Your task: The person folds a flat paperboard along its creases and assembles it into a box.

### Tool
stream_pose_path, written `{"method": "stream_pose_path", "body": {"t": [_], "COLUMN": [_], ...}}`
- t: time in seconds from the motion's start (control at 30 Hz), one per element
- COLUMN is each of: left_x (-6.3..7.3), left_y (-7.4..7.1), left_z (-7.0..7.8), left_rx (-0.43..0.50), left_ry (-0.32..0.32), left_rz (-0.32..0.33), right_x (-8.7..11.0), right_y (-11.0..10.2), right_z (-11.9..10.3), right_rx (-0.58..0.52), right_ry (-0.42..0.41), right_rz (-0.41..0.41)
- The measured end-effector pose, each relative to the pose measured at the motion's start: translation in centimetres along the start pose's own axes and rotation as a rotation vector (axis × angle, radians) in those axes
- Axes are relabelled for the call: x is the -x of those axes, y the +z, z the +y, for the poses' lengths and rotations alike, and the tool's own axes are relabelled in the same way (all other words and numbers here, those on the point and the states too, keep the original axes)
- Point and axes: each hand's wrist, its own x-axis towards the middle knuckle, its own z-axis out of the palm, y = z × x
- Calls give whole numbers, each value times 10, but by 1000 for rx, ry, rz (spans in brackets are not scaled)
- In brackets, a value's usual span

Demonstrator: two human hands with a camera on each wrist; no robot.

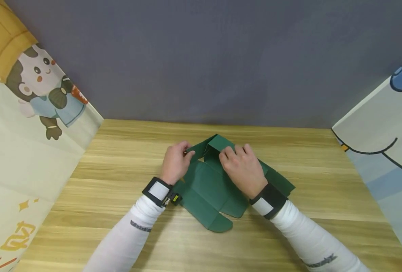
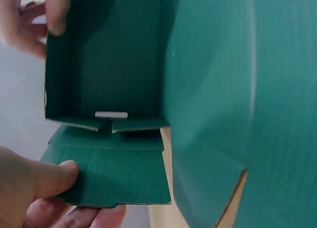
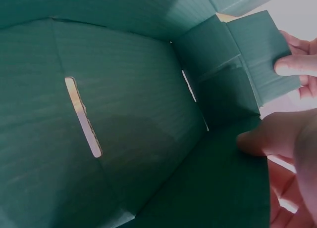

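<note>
A flat green box (image 1: 211, 189) of cardboard lies partly folded on a wooden surface (image 1: 119, 158), at its middle. The left hand (image 1: 174, 163) pinches a raised flap (image 2: 106, 173) at the box's far left side, thumb on top. The right hand (image 1: 243, 169) grasps a folded panel at the far edge, fingers curled over it. Both sleeves are white.

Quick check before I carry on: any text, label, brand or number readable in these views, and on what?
None can be read.
Sleeves: dark printed marks, too small.
Left side panel: orange and yellow characters, cut off, unreadable.
Green cardboard: no print visible.
</note>
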Motion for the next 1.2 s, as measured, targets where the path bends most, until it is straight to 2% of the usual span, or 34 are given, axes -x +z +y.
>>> {"method": "stream_pose_path", "body": {"t": [0.3, 0.5, 0.83, 1.07, 1.2], "left_x": [8, 13, 21, 27, 26], "left_y": [16, 21, 31, 42, 45], "left_z": [7, 10, 22, 31, 34], "left_rx": [15, 31, 38, 50, 28], "left_ry": [-13, -36, -46, -19, -3], "left_rz": [36, 60, 64, 51, 23], "right_x": [1, 1, 1, 1, 2], "right_y": [3, 4, 4, 4, 3], "right_z": [-2, -5, -8, -8, -9], "right_rx": [19, 25, 22, 32, 36], "right_ry": [-1, -7, -9, -3, -2], "right_rz": [-8, -5, -17, -22, -25]}}
